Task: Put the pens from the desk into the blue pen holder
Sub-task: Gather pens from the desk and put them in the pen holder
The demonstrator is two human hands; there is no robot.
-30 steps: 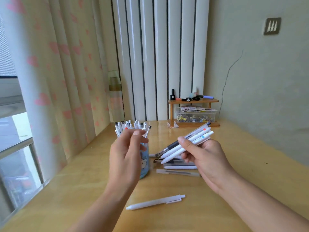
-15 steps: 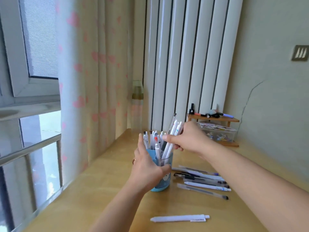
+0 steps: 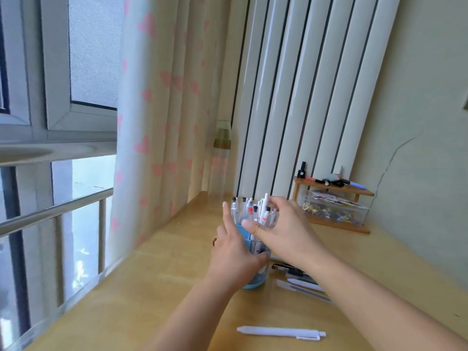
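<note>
Blue pen holder (image 3: 253, 285) upright on counter (image 3: 157, 279), full of pens (image 3: 249, 211). Left hand (image 3: 234, 259) grip wrapped around holder. Right hand (image 3: 283, 231) above pen tops, fingers spread, holding nothing. White pen (image 3: 281, 333) lies nearer on counter.

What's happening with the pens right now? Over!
Left hand wrapped round blue pen holder. Right hand over its pens, fingers spread. White pen and others on desk. Nothing blocking.
</note>
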